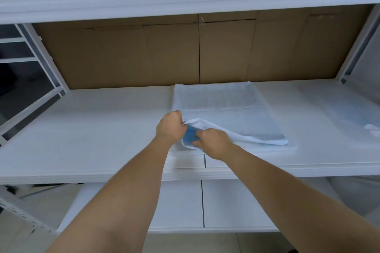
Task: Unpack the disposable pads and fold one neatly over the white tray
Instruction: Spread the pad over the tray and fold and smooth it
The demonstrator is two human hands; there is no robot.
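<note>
Cardboard panels (127, 55) back a white shelf (82, 129). Near its front edge a disposable pad (222, 104) drapes the white tray (292, 147). Left hand (169, 127) grips the pad's folded near edge; right hand (213, 142) pinches its blue underside.

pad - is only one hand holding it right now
No, both the left hand and the right hand grip the pad at its near left corner, over the white tray.
</note>
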